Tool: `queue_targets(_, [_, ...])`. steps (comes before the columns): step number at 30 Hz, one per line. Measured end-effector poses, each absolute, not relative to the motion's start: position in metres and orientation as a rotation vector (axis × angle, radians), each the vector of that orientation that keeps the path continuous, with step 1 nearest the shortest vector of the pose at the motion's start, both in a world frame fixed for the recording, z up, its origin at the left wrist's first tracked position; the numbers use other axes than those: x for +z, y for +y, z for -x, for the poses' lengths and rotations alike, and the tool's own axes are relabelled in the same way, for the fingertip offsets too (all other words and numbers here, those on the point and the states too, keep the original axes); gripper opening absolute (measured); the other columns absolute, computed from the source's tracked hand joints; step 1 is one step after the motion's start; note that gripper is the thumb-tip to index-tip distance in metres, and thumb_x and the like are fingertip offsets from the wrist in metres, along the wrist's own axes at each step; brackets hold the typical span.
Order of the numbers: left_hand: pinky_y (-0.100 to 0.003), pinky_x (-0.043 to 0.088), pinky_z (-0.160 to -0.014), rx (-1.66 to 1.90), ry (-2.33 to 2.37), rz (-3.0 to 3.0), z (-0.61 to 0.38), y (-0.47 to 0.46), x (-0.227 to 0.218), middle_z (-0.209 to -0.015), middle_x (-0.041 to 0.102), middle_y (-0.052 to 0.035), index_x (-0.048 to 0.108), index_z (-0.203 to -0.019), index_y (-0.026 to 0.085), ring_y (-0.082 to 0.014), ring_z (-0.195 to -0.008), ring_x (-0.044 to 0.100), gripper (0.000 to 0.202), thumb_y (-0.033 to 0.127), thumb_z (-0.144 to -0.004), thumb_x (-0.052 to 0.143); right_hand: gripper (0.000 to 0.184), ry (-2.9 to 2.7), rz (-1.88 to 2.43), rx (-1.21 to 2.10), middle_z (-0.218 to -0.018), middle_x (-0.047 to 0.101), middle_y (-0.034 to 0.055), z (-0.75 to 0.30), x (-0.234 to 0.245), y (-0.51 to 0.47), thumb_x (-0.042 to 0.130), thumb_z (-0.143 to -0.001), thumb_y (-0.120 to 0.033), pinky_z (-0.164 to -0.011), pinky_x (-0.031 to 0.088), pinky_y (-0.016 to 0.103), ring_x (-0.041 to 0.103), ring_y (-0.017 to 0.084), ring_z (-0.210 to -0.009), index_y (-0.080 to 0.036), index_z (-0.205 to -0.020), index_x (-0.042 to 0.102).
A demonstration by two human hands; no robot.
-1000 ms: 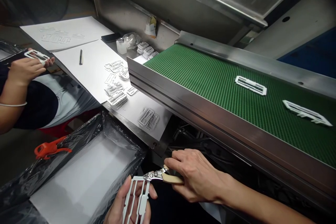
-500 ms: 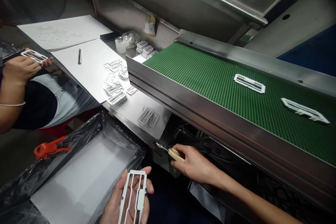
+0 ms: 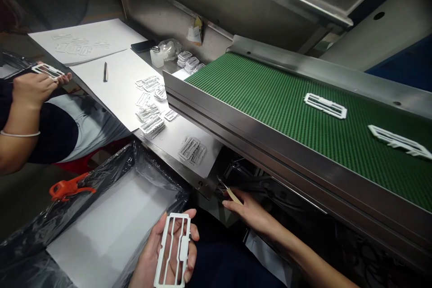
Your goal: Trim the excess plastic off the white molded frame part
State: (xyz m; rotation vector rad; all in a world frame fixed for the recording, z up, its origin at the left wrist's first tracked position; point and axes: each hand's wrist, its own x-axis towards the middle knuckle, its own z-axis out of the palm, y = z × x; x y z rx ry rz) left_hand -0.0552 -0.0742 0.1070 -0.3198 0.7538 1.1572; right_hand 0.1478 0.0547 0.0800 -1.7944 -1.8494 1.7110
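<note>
Near the bottom edge, my left hand (image 3: 150,245) holds a white slotted plastic frame (image 3: 185,248) lengthwise in the palm, fingers curled round its sides. To the right, my right hand (image 3: 251,209) is closed round a pair of nippers (image 3: 234,195) with cream handles and a thin metal tip, beside the conveyor's lower edge and apart from the frame. Stacked matching frames (image 3: 193,150) lie on the metal table above my hands. More piled frames (image 3: 150,119) are farther left. Two white plastic parts, a frame (image 3: 326,105) and one turned edgewise (image 3: 400,141), rest on the green belt.
A green conveyor belt (image 3: 256,94) with a metal side rail (image 3: 236,135) crosses the right side. At lower left is a box lined with black plastic (image 3: 141,180), an orange clamp (image 3: 69,187) on its edge. A co-worker's hand (image 3: 35,83) holds another frame. A knife (image 3: 105,72) lies on white sheeting.
My right hand has drawn the nippers slightly right, away from the table edge, and turned them. The left hand has lifted the frame a little. The view has shifted slightly.
</note>
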Motion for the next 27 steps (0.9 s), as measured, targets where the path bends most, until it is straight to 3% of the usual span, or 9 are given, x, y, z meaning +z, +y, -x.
queue_targets(4, [-0.025,0.046,-0.045,1.169,0.742,0.364,0.054,-0.071,0.108,-0.081,0.065,-0.0082,0.061,-0.117,0.008,-0.0154,-0.056,0.057,0.048,0.037,-0.098,0.027,0.039,-1.751,1.868,1.661,-0.081,0.068,0.0052,-0.148,0.056,0.058,0.055,-0.081,-0.049,-0.065,0.045,0.031,0.062,0.021,-0.074,-0.015,-0.093,0.066])
queue_targets(6, [-0.024,0.047,-0.046,1.177,0.736,0.39,0.052,-0.071,0.104,-0.081,0.065,-0.008,0.061,-0.118,0.008,-0.0155,-0.058,0.057,0.047,0.038,-0.098,0.03,0.037,-1.732,1.904,1.559,-0.074,0.065,0.0033,-0.144,0.038,0.063,0.053,-0.084,-0.049,-0.061,0.045,0.03,0.06,0.019,-0.068,-0.014,-0.087,0.065])
queue_targets(10, [-0.026,0.049,-0.046,1.23,0.753,0.399,0.051,-0.07,0.089,-0.082,0.065,-0.0097,0.059,-0.12,0.007,-0.0167,-0.06,0.058,0.045,0.037,-0.097,0.036,0.028,-1.728,1.955,1.202,-0.091,0.064,0.0042,-0.129,-0.001,0.084,0.055,-0.09,-0.04,-0.075,0.048,0.035,0.061,0.019,-0.082,-0.014,-0.098,0.06])
queue_targets(13, [-0.027,0.051,-0.048,1.259,0.798,0.425,0.056,-0.062,0.078,-0.081,0.065,-0.0108,0.058,-0.12,0.007,-0.0181,-0.063,0.061,0.041,0.034,-0.096,0.038,0.033,-1.725,2.0,0.885,-0.112,0.06,0.009,-0.114,-0.025,0.107,0.058,-0.088,-0.039,-0.09,0.044,0.044,0.057,0.024,-0.103,-0.015,-0.11,0.057])
queue_targets(16, [-0.029,0.053,-0.052,1.305,0.916,0.424,0.066,-0.046,0.075,-0.083,0.068,-0.0125,0.057,-0.119,0.007,-0.0198,-0.068,0.064,0.035,0.03,-0.095,0.043,0.04,-1.749,2.003,0.638,-0.121,0.056,0.0135,-0.098,-0.04,0.127,0.061,-0.085,-0.041,-0.097,0.037,0.049,0.051,0.029,-0.113,-0.013,-0.113,0.056])
queue_targets(20, [-0.029,0.055,-0.065,1.37,1.097,0.382,0.079,-0.023,0.08,-0.095,0.07,-0.0163,0.057,-0.119,0.006,-0.0193,-0.078,0.066,0.034,0.026,-0.095,0.044,0.051,-1.818,1.943,0.467,-0.121,0.055,0.0248,-0.088,-0.047,0.139,0.058,-0.081,-0.052,-0.091,0.039,0.047,0.048,0.037,-0.115,-0.008,-0.107,0.06])
queue_targets(23, [-0.034,0.053,-0.076,1.384,1.316,0.117,0.091,0.0,0.075,-0.106,0.069,-0.0183,0.056,-0.119,0.008,-0.0236,-0.092,0.065,0.045,0.041,-0.095,0.038,0.065,-1.855,1.897,0.404,-0.115,0.057,0.0278,-0.089,-0.05,0.139,0.047,-0.083,-0.064,-0.085,0.041,0.046,0.049,0.041,-0.112,-0.006,-0.107,0.062])
queue_targets(25, [-0.044,0.047,-0.09,1.37,1.488,-0.137,0.101,0.025,0.069,-0.114,0.065,-0.0189,0.058,-0.116,0.011,-0.0304,-0.105,0.06,0.052,0.053,-0.092,0.038,0.073,-1.866,1.863,0.383,-0.114,0.059,0.027,-0.092,-0.054,0.138,0.039,-0.084,-0.069,-0.084,0.042,0.046,0.051,0.041,-0.109,-0.006,-0.112,0.06])
queue_targets(27, [-0.05,0.033,-0.104,1.375,1.609,-0.338,0.111,0.058,0.062,-0.125,0.058,-0.018,0.061,-0.114,0.015,-0.0349,-0.119,0.049,0.05,0.055,-0.086,0.049,0.076,-1.877,1.816,0.377,-0.116,0.058,0.026,-0.095,-0.056,0.136,0.033,-0.085,-0.072,-0.086,0.043,0.047,0.051,0.04,-0.111,-0.007,-0.116,0.059])
